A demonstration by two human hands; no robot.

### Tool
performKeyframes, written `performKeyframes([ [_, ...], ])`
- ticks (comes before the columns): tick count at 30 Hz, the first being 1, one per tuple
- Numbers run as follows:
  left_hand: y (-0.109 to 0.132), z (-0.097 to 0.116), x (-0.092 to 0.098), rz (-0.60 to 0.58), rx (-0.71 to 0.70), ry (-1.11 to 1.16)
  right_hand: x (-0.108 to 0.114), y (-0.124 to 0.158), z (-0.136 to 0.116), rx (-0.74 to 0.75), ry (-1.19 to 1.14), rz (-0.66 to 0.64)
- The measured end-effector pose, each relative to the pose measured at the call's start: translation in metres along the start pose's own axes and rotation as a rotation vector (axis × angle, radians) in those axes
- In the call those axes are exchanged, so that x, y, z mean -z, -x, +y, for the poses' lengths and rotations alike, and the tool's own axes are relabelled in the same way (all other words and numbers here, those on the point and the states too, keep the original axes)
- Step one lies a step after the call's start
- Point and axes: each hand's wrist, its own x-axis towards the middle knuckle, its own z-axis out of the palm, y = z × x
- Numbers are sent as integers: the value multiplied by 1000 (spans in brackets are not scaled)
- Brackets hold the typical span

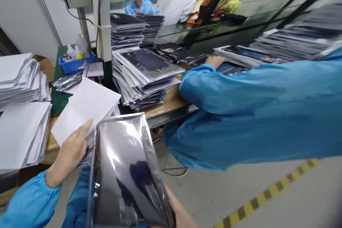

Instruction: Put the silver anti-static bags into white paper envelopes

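Observation:
A flat dark glossy panel in clear film (125, 171) is tilted up close in front of me, reflecting light. My right hand (180, 208) grips its lower right edge; part of the hand is hidden behind the panel. My left hand (71, 155) lies on a white-faced flat packet (85, 108), index finger stretched out and the other fingers partly bent. That packet sits askew on top of a small pile at the bench edge, partly covered by the panel.
White packets (20, 128) are stacked at the left. A pile of film-wrapped panels (149, 64) stands beyond the post (103, 17). A blue tray (77, 63) holds bottles. A co-worker's blue sleeve (253, 110) reaches across from the right, its hand (215, 61) at more panels.

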Motion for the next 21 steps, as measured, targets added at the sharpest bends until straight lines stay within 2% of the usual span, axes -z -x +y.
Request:
performKeyframes([
  [3,21,1,-2,52,-113,-148,-10,-20,-21,68,-9,10],
  [6,42,3,0,153,-110,-241,-13,-41,-29,100,-37,62],
  [8,55,4,2,228,-41,-273,-16,-54,-28,120,-67,105],
  [12,74,2,0,363,216,-286,-29,-74,-21,153,-167,144],
  [16,83,3,-5,383,325,-102,-44,-86,-12,162,-226,152],
  [19,84,13,-10,494,324,163,-52,-88,-7,175,-205,213],
  [21,85,23,-13,563,312,255,-56,-86,-4,191,-189,253],
])
